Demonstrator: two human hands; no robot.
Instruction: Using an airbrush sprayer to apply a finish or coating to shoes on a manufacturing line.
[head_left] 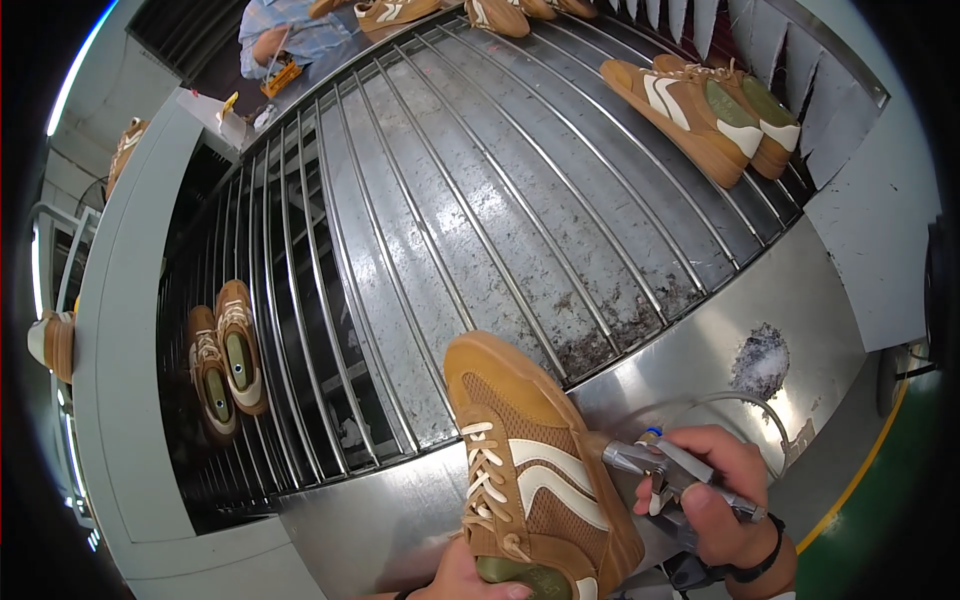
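A brown sneaker (540, 450) with cream stripes and white laces is in my left hand (465, 578), whose fingers wrap the heel end at the bottom edge. Its toe points away from me, and a green insole shows at the opening. My right hand (725, 500) is closed around a silver metal nozzle gun (640, 460) with a small blue fitting. The gun's tip is close against the sneaker's sole edge; whether it touches I cannot tell. A thin clear hose (715, 397) curves beside the gun.
Metal conveyor rods (440, 225) stretch ahead. One similar shoe pair (232, 345) rests at left, another pair (700, 110) at far right by hanging flaps. A steel ledge (380, 510) runs along the front. At the far end sits another person (300, 40) beside more shoes.
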